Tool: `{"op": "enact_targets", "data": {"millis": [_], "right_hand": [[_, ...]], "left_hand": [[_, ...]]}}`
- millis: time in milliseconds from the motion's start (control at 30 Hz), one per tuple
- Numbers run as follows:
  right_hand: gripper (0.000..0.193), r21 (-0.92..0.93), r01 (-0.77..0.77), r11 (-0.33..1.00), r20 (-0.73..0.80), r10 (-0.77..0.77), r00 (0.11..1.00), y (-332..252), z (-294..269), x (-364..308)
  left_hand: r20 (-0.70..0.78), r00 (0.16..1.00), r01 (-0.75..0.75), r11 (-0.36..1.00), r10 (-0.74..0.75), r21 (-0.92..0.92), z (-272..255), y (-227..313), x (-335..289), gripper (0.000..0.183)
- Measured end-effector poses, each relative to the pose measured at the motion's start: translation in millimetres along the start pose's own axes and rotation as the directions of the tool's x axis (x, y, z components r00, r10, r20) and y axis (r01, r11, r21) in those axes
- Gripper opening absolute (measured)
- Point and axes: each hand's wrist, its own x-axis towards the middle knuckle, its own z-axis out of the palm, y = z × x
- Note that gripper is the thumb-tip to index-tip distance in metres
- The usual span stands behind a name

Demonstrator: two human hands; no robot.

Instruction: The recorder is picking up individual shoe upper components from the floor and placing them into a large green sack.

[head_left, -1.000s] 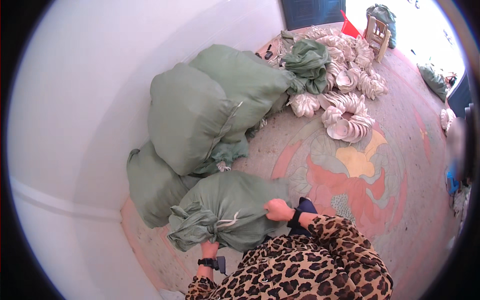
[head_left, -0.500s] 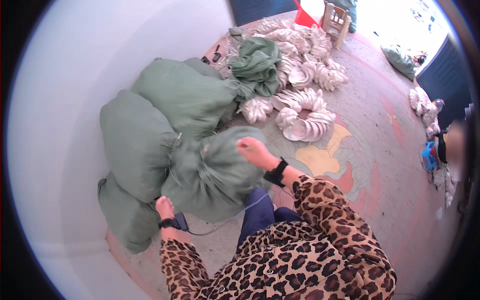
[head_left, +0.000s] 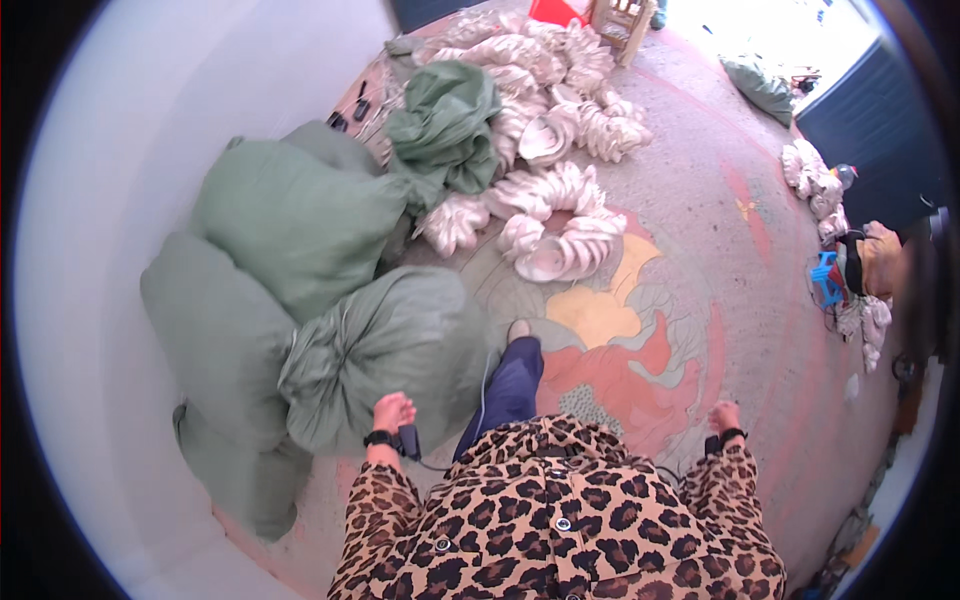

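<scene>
My left hand (head_left: 393,411), with a dark band at the wrist, hangs in front of a tied green sack (head_left: 415,335). Its fingers are curled in, and nothing shows in them. Out to the right, over the floor, my right hand (head_left: 725,416) is loosely closed, also with nothing visible in it. The tied sack has a gathered, twisted mouth facing left. It leans against a stack of full green sacks (head_left: 285,215) along the white wall, with another sack (head_left: 215,320) lower at the left.
Beyond the sacks lie heaps of pale ring-shaped bundles (head_left: 565,225) and a crumpled green sack (head_left: 445,120). A wooden chair (head_left: 622,25) stands at the back. Across the painted floor (head_left: 680,440), a blue plastic item (head_left: 826,279) and more pale bundles (head_left: 815,185) lie at right.
My right hand has swung from above the tied sack to my right side. My left hand appears farther right, and the view has turned right. One foot is now visible ahead.
</scene>
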Motion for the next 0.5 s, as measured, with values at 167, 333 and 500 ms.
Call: {"op": "enact_targets", "data": {"millis": [167,333,500], "right_hand": [[0.011,-0.051,-0.013,0.999,0.049,0.015,0.999,-88,-25,-17],[0.016,-0.02,0.648,0.762,-0.072,-0.647,0.759,-282,-7,-28],[0.013,0.057,0.976,0.209,-0.037,-0.977,0.211,-485,-15,-184]], "left_hand": [[-0.199,0.98,0.024,0.995,-0.004,0.098,21,51,44,0.012],[-0.084,0.987,-0.111,0.96,0.137,0.256,106,152,66,0.012],[0.07,0.934,-0.347,0.846,0.349,0.405,260,244,55,0.012]]}}
